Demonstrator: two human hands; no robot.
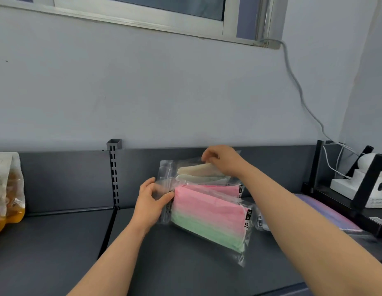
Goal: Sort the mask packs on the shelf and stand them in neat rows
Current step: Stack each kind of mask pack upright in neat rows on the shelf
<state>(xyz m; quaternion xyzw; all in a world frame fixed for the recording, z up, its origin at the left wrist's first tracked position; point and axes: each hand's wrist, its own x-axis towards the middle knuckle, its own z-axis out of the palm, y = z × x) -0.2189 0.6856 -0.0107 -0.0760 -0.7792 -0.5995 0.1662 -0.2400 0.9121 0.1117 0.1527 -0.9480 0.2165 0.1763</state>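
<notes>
Several mask packs point(207, 201) stand leaning in a row near the back edge of the grey shelf point(175, 263). The left hand point(150, 199) pinches the left end of the front pink-and-green pack point(209, 218). The right hand point(222, 160) grips the top of the rear cream pack point(196, 170).

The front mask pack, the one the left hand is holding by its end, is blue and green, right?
Not quite. In the head view the front mask pack is pink and green, not blue and green. The left hand does grip its end.
</notes>
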